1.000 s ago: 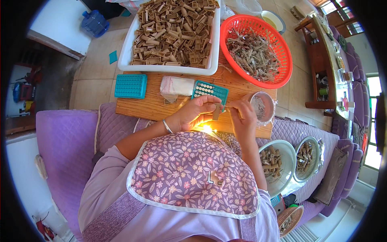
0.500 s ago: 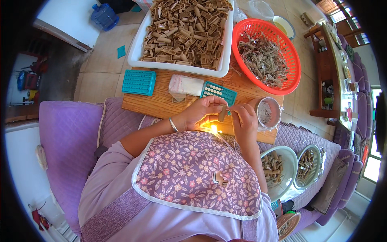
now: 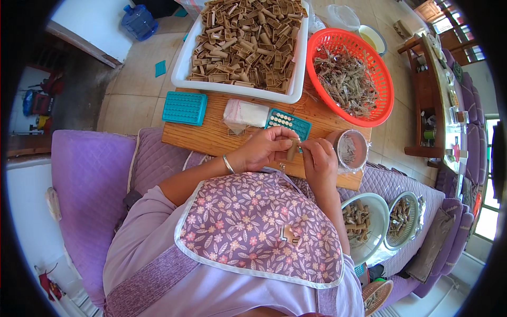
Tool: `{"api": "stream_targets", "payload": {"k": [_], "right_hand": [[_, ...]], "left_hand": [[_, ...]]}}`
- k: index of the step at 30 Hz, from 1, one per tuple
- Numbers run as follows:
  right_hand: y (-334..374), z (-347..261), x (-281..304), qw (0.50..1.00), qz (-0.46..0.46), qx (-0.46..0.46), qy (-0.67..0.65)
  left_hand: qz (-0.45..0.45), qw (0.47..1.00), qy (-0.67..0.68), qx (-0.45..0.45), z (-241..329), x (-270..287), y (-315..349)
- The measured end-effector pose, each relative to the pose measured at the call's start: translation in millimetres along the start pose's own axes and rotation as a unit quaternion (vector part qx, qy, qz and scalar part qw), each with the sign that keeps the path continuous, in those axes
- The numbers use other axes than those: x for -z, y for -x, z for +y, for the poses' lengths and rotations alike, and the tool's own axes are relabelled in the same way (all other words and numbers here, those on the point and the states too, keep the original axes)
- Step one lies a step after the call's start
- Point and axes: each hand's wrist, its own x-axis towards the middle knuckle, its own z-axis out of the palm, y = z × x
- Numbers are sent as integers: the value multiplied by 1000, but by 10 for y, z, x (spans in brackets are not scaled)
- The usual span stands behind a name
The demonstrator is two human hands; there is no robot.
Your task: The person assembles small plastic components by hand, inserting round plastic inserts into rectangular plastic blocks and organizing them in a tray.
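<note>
Over the near edge of the wooden table (image 3: 208,138), my left hand (image 3: 266,145) pinches a small brown plastic casing (image 3: 292,150) between thumb and fingers. Close beside it, my right hand (image 3: 320,158) has its thumb and fingertips pressed together at the casing's right side. Whatever sits in that right pinch is too small and too covered to name. Just beyond my hands lies a teal tray (image 3: 299,127) with rows of holes, some filled with small round white pieces. To the right of my right hand stands a round tub (image 3: 360,138) holding small pale bits.
A white bin (image 3: 182,68) heaped with brown casings stands at the back, with a red basket (image 3: 387,87) of thin clear-and-brown pieces to its right. Another teal tray (image 3: 184,108) and a white packet (image 3: 245,113) lie left. Two bowls (image 3: 381,232) (image 3: 413,224) sit on the purple sofa.
The bright yellow glow below my hands has gone. Both hands stay together at the brown casing, which shows at a slightly different angle.
</note>
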Motion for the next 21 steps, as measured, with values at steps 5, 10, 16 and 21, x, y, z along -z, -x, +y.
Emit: {"api": "stream_targets", "payload": {"k": [5,10,16,21], "right_hand": [[-17,-40,0,1000,-11,-2,7],[-42,-45,-2,996,-45,-78,-16],[-51,10,19,985,-41,-111,-129],[-35,23,-42,991,-52,-77,-95]], "left_hand": [[-19,1000,15,7,-15,7,13],[-15,1000,-23,-5,-17,42,6],[-8,1000,4,-2,-14,50,-9],[16,1000,-14,10,2,16,24]]}}
